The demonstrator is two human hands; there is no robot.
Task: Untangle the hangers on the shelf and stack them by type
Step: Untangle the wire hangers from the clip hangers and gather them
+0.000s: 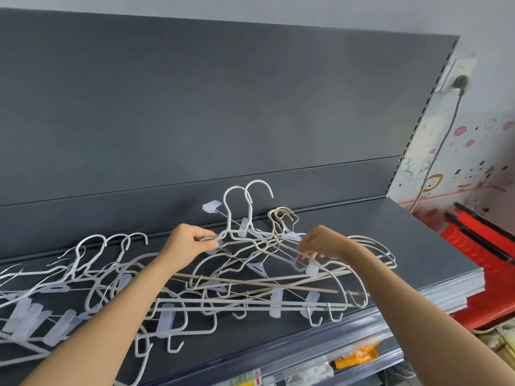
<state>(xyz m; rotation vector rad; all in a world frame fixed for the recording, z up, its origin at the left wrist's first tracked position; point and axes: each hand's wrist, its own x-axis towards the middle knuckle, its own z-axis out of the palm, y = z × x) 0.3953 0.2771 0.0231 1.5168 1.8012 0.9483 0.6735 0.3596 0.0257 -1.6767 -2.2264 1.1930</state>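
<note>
A tangle of white wire hangers lies on the dark grey shelf, some with translucent clips. My left hand pinches the left shoulder of two white hangers whose hooks stand up against the back panel. My right hand grips the right arm of the same bunch near a clip. Behind my right hand lie beige hangers with their hooks together. Further left, a row of white clip hangers is spread over the shelf.
The shelf's dark back panel rises behind. Red baskets sit to the right below a wall socket with a cord. A lower shelf with yellow packets shows under the front edge.
</note>
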